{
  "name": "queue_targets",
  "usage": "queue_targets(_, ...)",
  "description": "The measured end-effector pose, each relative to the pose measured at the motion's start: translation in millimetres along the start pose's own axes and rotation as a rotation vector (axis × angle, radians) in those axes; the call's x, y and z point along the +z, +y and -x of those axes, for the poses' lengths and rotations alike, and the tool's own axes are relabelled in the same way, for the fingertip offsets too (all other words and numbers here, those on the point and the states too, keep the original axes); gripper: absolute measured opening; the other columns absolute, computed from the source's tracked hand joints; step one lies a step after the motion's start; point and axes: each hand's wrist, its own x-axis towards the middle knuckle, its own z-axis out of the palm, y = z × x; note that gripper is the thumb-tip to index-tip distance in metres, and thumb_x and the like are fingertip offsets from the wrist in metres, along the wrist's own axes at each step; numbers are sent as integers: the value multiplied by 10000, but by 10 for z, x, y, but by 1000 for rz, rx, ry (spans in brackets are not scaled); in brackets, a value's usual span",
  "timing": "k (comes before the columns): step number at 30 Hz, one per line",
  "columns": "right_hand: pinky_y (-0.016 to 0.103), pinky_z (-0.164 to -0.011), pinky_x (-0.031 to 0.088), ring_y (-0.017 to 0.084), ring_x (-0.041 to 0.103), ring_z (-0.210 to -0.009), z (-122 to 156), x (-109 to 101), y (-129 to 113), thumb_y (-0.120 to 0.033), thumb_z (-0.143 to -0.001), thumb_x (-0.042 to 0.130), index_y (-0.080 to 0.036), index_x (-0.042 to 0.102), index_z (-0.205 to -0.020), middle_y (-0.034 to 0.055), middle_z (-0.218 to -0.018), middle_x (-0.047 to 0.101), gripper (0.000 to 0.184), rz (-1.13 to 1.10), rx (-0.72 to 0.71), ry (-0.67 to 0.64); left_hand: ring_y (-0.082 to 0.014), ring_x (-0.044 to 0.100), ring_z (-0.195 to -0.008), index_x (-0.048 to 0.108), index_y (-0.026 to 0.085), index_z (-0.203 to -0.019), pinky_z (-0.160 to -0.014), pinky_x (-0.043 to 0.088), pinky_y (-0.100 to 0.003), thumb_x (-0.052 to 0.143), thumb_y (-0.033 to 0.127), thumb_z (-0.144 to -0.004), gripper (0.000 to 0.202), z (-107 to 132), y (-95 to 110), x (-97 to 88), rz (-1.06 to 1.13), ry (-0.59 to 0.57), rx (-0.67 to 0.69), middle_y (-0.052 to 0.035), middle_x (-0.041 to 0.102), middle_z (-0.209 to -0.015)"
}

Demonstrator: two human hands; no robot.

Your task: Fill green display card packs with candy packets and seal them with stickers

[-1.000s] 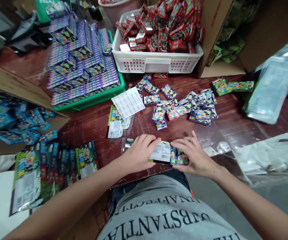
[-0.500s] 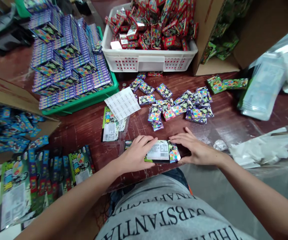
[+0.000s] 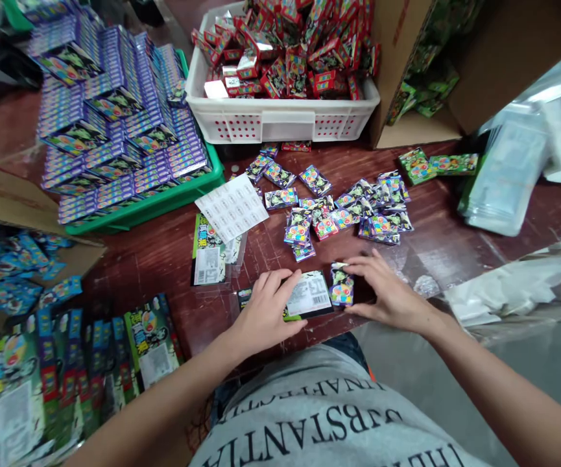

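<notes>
My left hand lies across a flat printed bag with a white barcode label, its thumb and fingers gripping the bag's two long edges. Part of the bag is hidden beneath it. At the bag's right end stands a small purple-and-black printed box, a narrow gap between them. My right hand holds this box from the right, thumb at the near end and fingers at the far end. Beyond my hands, several similar small boxes lie loose on the dark red table.
A label sheet rests on another printed bag. Behind are a green crate of stacked purple boxes, a white basket of red boxes and a cardboard carton. Clear plastic sleeves lie right; filled bags left.
The small box has turned and come slightly away from the bag's end, with my right hand still at it. My left hand stays on the bag. The view has shifted a little.
</notes>
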Motion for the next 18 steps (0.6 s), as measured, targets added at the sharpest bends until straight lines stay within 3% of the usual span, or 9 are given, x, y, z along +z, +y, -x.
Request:
queue_targets(6, 615, -1254, 164, 285, 419, -1448, -9, 85, -86, -401, -886, 728, -262, 345, -1509, 132, -1528, 472, 744, -78, -71, -120, -326, 442, -1240, 361, 212, -1514, -1087, 414, -509, 798, 303, -731, 901, -50, 80, 24, 0, -2, 35, -124, 482, -1378)
queue_targets(8, 595, -1237, 242, 294, 347, -1493, -14, 88, -88, -426, -890, 722, -252, 351, -1507, 153, -1608, 356, 741, -110, -16, -70, -327, 436, -1251, 356, 209, -1516, -1090, 413, -513, 793, 306, -740, 895, -77, 101, 26, 4, 11, 7, -126, 482, -1384)
queue_targets(11, 639, -1210, 256, 348, 287, -1515, -14, 138, -128, -515, -833, 758, -243, 528, -1341, 162, -1644, 278, 621, -97, 44, 31, -326, 435, -1261, 369, 203, -1505, -1094, 410, -518, 788, 319, -751, 870, -104, 131, 52, -6, 19, -47, -128, 488, -1391)
queue_targets(14, 718, -1196, 160, 392, 263, -1515, -7, 185, -172, -557, -808, 766, -250, 614, -1216, 145, -1646, 289, 533, -27, -6, 21, -330, 455, -1254, 395, 198, -1489, -1090, 413, -523, 818, 346, -723, 887, -97, 165, 75, -46, 7, -52, -127, 507, -1392)
queue_targets(16, 698, -1190, 217, 383, 281, -1509, -31, 127, -122, -520, -841, 747, -260, 598, -1263, 141, -1635, 312, 518, 1, 0, 76, -351, 454, -1264, 421, 202, -1474, -1089, 409, -542, 862, 438, -675, 943, -99, 181, 42, -86, 19, -24, -131, 510, -1408)
queue_targets(18, 620, -1170, 335, 346, 361, -1471, -130, -60, 45, -447, -891, 706, -270, 571, -1297, 141, -1584, 386, 463, 36, 48, 221, -377, 442, -1282, 456, 212, -1453, -1088, 397, -564, 871, 556, -638, 976, -158, 180, -58, -136, 65, 30, -139, 497, -1439)
